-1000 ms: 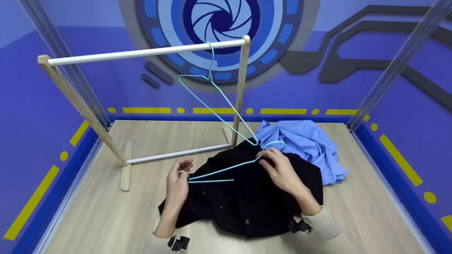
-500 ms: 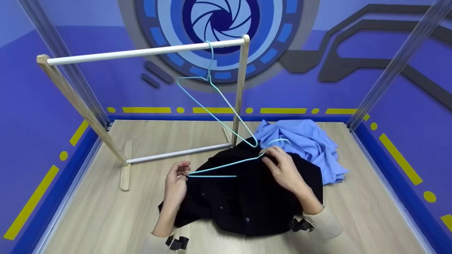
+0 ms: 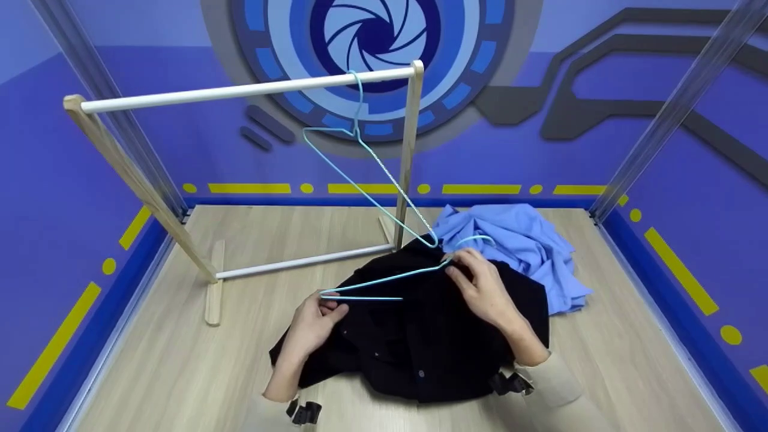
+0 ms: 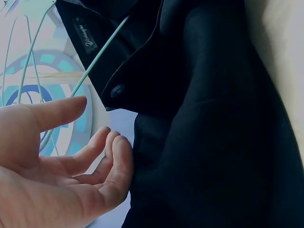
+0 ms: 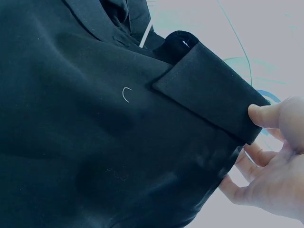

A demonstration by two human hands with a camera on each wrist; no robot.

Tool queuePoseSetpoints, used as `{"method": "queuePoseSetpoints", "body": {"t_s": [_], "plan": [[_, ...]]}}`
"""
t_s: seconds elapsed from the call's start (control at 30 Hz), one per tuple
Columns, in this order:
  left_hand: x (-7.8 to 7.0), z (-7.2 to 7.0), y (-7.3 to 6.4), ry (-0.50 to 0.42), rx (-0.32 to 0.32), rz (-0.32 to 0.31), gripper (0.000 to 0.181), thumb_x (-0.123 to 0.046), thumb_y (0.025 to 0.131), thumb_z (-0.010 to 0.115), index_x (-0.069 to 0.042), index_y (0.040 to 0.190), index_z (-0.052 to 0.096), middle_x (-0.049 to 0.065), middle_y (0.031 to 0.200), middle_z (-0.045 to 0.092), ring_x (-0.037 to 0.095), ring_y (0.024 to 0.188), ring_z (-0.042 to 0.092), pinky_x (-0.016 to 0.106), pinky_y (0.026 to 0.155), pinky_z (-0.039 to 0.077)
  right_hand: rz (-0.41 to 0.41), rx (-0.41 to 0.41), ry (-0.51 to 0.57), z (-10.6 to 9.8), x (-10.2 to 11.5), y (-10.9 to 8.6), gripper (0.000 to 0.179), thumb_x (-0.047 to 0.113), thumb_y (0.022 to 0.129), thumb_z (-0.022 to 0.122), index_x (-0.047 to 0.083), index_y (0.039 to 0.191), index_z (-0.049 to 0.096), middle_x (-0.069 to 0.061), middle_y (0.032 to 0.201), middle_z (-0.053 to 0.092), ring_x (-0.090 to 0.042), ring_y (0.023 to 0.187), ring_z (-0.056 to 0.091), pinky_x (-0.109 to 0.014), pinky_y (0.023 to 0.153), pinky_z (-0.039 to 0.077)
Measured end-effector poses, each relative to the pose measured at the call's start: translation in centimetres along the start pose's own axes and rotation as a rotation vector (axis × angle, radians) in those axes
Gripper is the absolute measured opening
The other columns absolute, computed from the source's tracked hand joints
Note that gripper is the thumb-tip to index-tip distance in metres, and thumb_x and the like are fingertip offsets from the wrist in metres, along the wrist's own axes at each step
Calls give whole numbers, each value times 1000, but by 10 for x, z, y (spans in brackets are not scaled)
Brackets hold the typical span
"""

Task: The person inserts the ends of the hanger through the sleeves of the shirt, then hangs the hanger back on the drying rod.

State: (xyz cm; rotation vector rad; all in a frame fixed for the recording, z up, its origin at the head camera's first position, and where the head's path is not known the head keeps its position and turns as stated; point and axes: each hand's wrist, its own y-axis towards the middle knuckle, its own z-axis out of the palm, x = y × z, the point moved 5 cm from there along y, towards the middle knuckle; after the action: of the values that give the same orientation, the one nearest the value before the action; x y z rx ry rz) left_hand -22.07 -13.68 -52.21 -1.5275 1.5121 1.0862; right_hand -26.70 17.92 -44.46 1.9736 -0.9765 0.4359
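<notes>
A black collared shirt lies spread on the table, its label and a button showing in the left wrist view. A light blue wire hanger lies over it, its right part hidden in the cloth and its hook pointing up right. My right hand pinches the shirt's collar beside the hanger's neck, thumb on the front. At the hanger's left end is my left hand, palm turned up. In the left wrist view, its thumb and loosely bent fingers stand apart, with the wire passing behind the thumb.
Behind the shirt stands a wooden rack with a white top rail. A second blue hanger hangs from that rail, its lower corner reaching over the black shirt. Blue cloth lies crumpled at the back right. Walls enclose the table's back and sides.
My left hand has turned palm up, its fingers coming under the hanger's left end, which has risen slightly. The right hand has shifted a little to the right with the hanger's neck.
</notes>
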Motion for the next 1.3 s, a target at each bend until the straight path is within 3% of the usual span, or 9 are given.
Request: {"method": "queuePoseSetpoints", "body": {"t_s": [0.4, 0.83, 1.1, 1.3], "plan": [[-5, 7, -1, 30, 52, 30, 27, -15, 89, 79, 5, 105, 72, 3, 85, 68, 15, 77, 62, 30, 74, 51, 2, -8, 31, -1, -1, 1, 12, -5, 96, 67, 1, 106, 71, 0, 110, 68, -21, 105, 63, -33, 92, 48], [-2, 10, 2, 81, 72, 59, 22, -7, 87, 80, 6, 103, 71, 6, 85, 69, 18, 76, 65, 34, 73, 54, 18, -6, 27, -3, 0, 2, 13, -5, 95, 68, 4, 104, 71, 0, 107, 67, -19, 102, 63, -31, 90, 48], [-2, 8, 3, 107, 41, 41, 18, -3, 87, 77, 6, 102, 73, 6, 87, 71, 19, 79, 67, 36, 76, 55, 19, 1, 45, -3, -1, 2, 12, -4, 97, 66, -1, 107, 72, -3, 111, 69, -20, 104, 63, -29, 89, 47], [-2, 5, 3, 105, 9, 47, 16, -2, 89, 74, 6, 103, 73, 7, 88, 70, 20, 80, 66, 36, 75, 54, 15, -7, 42, -4, -3, 2, 14, -5, 97, 66, 2, 108, 72, -2, 109, 69, -20, 101, 64, -32, 87, 49]]}}
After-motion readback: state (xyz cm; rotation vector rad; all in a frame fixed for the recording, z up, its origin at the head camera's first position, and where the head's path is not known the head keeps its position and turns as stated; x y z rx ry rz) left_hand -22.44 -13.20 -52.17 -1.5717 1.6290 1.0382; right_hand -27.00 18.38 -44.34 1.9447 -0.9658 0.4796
